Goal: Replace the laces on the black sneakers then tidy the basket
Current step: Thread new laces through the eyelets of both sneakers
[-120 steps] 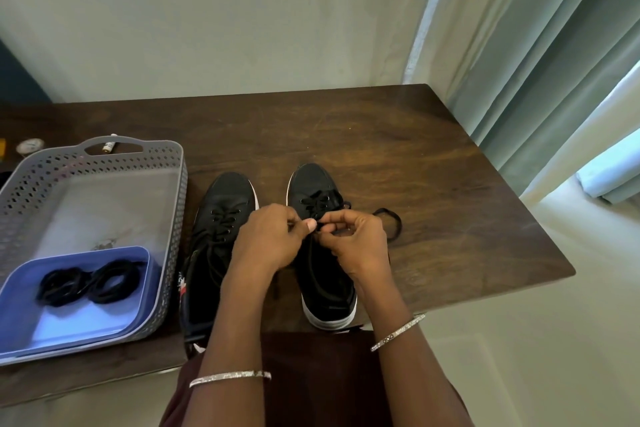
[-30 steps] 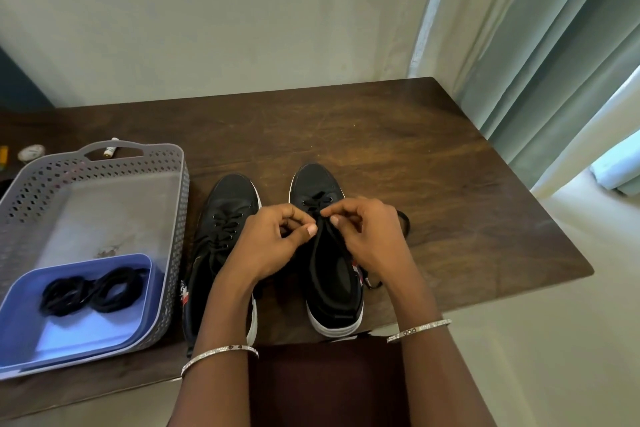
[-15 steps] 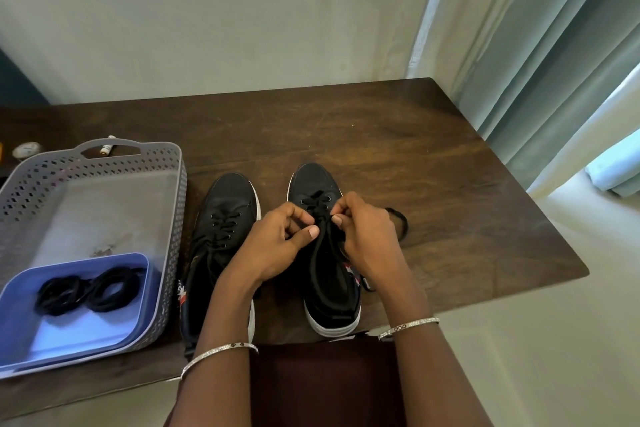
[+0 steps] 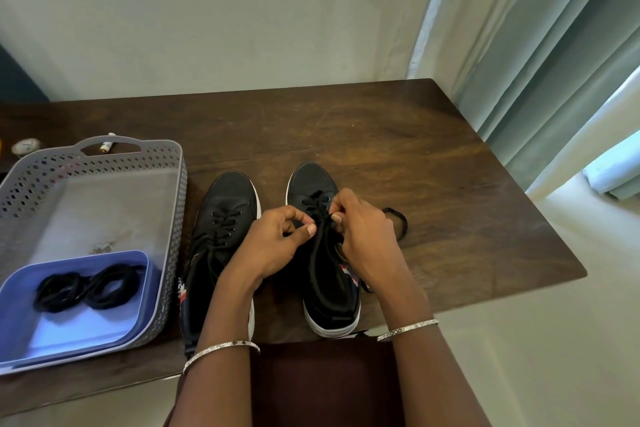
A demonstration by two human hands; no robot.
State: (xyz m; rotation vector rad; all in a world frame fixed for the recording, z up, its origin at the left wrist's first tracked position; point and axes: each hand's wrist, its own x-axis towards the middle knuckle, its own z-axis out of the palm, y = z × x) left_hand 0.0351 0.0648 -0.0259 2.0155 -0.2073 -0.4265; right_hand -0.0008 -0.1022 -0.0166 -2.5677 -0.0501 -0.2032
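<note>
Left hand (image 4: 273,246) and right hand (image 4: 367,236) pinch sneaker lace (image 4: 317,253).

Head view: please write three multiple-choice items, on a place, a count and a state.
1. Where do the coiled laces lie? A on the floor; B on a chair; C in the blue tray inside the grey basket.
2. How many black sneakers stand on the table? A one; B two; C three.
3. What are the left hand and right hand doing? A pinching the lace of the right sneaker; B lifting the basket; C resting flat.
Key: 1 C, the coils lie in the tray; 2 B, the pair stands side by side; 3 A, both pinch the lace.
</note>
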